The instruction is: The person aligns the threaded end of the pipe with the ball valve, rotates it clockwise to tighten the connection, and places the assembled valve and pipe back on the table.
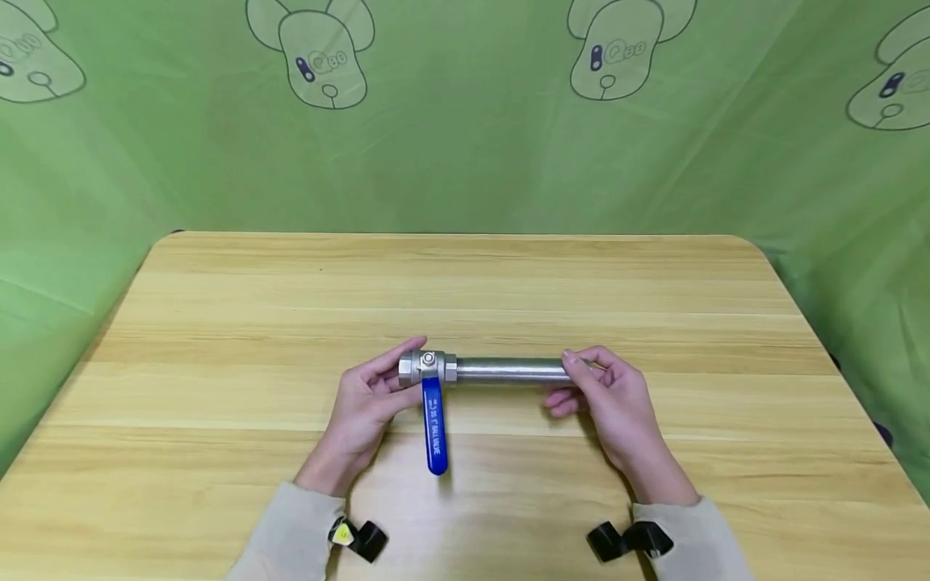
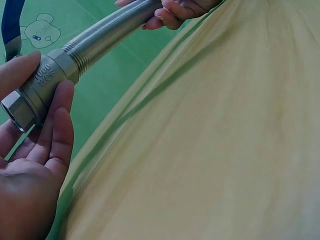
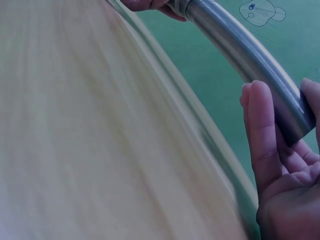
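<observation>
A steel ball valve (image 1: 411, 368) with a blue lever handle (image 1: 434, 428) is joined to a straight metal pipe (image 1: 508, 370). My left hand (image 1: 366, 403) grips the valve body, its thumb on one side and fingers on the other. The lever points toward me, across the pipe. At the pipe's far end, my right hand (image 1: 617, 395) pinches it between thumb and fingers. In the left wrist view, threads (image 2: 79, 56) show on the pipe where it enters the valve's hex collar. The pipe's plain end (image 3: 295, 127) lies among the right fingers in the right wrist view.
Both hands hold the assembly above a light wooden table (image 1: 465, 290). A green curtain (image 1: 465, 161) printed with cartoon heads hangs behind it. Black wrist devices (image 1: 370, 541) sit at both grey sleeves (image 1: 291, 532).
</observation>
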The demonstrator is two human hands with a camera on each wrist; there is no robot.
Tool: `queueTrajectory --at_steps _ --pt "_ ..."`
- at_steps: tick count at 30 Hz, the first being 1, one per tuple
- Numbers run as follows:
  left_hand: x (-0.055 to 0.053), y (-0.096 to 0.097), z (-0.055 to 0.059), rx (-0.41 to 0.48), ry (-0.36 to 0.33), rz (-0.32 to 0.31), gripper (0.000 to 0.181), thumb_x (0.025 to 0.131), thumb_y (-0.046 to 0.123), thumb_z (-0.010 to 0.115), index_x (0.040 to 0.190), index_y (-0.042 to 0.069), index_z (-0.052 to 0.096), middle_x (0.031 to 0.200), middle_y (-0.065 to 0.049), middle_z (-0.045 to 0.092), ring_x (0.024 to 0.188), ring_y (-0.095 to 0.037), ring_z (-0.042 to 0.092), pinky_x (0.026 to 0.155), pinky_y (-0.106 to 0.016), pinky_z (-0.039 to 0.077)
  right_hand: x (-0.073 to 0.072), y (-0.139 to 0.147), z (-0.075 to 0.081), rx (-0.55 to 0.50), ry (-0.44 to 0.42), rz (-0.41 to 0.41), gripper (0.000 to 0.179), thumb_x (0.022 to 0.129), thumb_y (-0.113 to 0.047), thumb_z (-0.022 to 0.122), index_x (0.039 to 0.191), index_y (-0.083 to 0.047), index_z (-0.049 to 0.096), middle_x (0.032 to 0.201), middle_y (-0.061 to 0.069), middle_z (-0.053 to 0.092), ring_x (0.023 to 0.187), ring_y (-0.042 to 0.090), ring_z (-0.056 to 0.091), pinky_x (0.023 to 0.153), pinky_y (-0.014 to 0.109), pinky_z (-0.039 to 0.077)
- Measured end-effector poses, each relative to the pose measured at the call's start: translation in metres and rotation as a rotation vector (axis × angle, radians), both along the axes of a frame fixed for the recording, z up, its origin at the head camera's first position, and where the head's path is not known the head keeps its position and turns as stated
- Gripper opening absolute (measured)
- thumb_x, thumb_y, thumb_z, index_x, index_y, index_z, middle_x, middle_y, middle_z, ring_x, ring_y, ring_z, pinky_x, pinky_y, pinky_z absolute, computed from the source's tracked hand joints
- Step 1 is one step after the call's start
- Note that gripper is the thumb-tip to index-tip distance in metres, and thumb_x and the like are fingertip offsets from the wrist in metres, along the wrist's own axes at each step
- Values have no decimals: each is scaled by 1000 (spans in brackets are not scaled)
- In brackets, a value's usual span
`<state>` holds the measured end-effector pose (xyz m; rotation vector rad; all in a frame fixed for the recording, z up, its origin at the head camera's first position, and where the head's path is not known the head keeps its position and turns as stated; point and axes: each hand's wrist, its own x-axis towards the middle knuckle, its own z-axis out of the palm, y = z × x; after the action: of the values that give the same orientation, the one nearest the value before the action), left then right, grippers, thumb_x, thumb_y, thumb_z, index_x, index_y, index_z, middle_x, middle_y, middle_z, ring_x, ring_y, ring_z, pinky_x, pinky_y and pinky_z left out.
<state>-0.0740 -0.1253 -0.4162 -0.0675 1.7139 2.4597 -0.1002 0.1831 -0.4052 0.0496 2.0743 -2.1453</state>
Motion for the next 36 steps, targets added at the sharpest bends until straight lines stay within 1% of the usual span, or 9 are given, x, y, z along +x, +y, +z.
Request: queueTrajectory --at_steps 5,8,12,17,23,26,29,32,36 --pt "1 0 0 -5 0 0 59 86 -16 74 143 -8 60 115 3 81 101 -11 78 98 -25 65 3 1 0 -41 52 34 19 112 -22 59 111 -3 65 92 6 81 74 18 80 72 35 71" --pt "1 0 -2 4 1 3 57 86 -15 73 141 -5 63 116 3 81 101 -10 78 98 -24 65 5 4 0 -73 110 87 14 110 -10 59 119 -2 65 101 4 81 81 18 81 79 35 71" --pt "1 -2 -3 17 4 14 57 86 -16 72 141 -4 63 116 3 81 102 -10 77 100 -24 64 4 5 -1 -117 152 146 21 105 3 61 126 1 65 108 6 80 85 18 82 83 35 71" --pt "1 -3 -3 21 12 19 58 86 -17 71 142 -2 64 116 3 80 104 -11 77 101 -24 64 3 5 -2 -121 144 162 18 106 1 62 122 -2 68 98 8 82 78 17 81 74 35 71" --pt "1 -4 -3 16 21 -2 60 83 -20 71 139 0 66 119 1 79 107 -13 77 103 -25 63 3 4 -1 -52 104 142 16 111 -15 59 123 -8 67 85 6 82 67 13 77 60 31 68" --pt "1 -4 -2 7 19 -10 61 82 -20 72 139 -1 66 121 0 78 110 -15 77 105 -26 63 3 5 0 -33 104 147 19 114 -21 55 125 -11 66 82 5 82 66 13 76 58 29 67" --pt "1 -4 -2 7 17 -9 62 82 -20 71 140 -1 65 121 0 78 111 -15 77 106 -27 62 3 6 0 -72 144 181 20 113 -12 52 130 -10 64 86 6 82 69 14 77 59 29 67" --pt "1 -4 -2 15 15 -3 62 83 -20 71 142 -3 63 120 1 79 111 -15 77 107 -27 62 3 7 0 -138 187 223 31 107 3 53 136 -7 59 92 8 83 74 16 78 62 31 68" --pt "1 -3 -1 25 8 0 60 85 -18 71 143 -4 62 119 1 80 109 -14 77 107 -26 62 2 9 0 -184 199 256 36 102 11 56 134 -6 57 96 7 84 77 16 80 64 32 69"
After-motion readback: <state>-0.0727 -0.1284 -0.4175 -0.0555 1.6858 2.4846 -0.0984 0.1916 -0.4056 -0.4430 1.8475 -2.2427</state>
